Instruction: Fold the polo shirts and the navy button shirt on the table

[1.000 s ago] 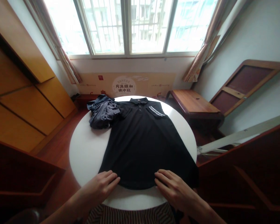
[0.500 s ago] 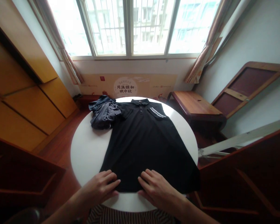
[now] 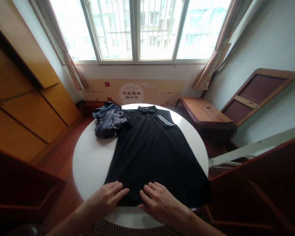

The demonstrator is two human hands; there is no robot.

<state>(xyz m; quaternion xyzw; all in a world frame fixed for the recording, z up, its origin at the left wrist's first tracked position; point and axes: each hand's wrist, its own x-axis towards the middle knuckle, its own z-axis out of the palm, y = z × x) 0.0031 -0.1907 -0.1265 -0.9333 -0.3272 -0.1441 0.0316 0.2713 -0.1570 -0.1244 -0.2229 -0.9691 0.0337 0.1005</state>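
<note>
One black shirt (image 3: 152, 154) lies spread on one round white desk (image 3: 90, 160), its single collar (image 3: 147, 109) toward the window (image 3: 118, 29) and its hem at the near side. Two hands are on the shirt's lower edge: the left hand (image 3: 110, 196) and, just beside it, the right hand (image 3: 159, 200), both with bent fingers (whether either pinches the cloth, I cannot tell). Two pale stripes (image 3: 165, 120) cross the sleeve at the picture's right. One pile of dark clothes (image 3: 109, 123) sits at the desk's far left, touching the shirt; its pieces cannot be counted.
</note>
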